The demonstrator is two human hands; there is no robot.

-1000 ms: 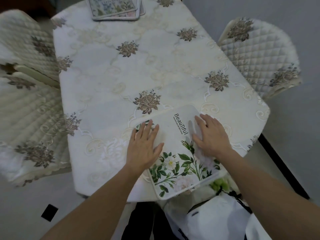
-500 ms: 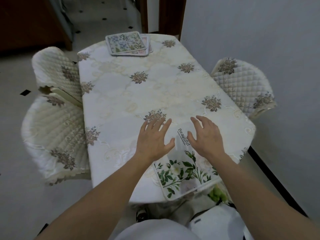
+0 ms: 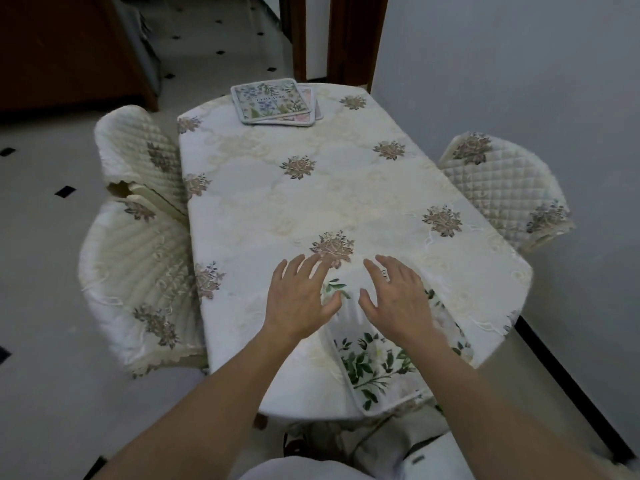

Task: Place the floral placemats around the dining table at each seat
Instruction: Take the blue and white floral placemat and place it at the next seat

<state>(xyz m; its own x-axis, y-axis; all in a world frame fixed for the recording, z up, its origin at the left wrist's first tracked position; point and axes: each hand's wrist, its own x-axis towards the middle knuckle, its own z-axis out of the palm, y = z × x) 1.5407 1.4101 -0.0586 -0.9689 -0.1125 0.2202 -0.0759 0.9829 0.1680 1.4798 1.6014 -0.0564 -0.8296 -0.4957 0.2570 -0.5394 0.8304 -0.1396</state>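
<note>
A white placemat with green leaves and white flowers [image 3: 377, 367] lies at the near end of the dining table [image 3: 311, 199], its near corner at the table edge. My left hand [image 3: 299, 299] hovers with spread fingers over the mat's far left corner. My right hand [image 3: 398, 297] is spread over its far right part. Neither hand holds anything. A stack of floral placemats [image 3: 273, 100] sits at the far end of the table, the top one with blue and green flowers.
Two cream quilted chairs [image 3: 138, 271] stand along the left side and one quilted chair [image 3: 505, 188] on the right by the grey wall. A dark wooden cabinet [image 3: 69, 46] and a doorway lie beyond the table. The floor is pale tile with black dots.
Both hands have lifted off the leafy placemat and moved slightly forward, fingers spreading. My view has risen, bringing the far end of the table and the stack into sight.
</note>
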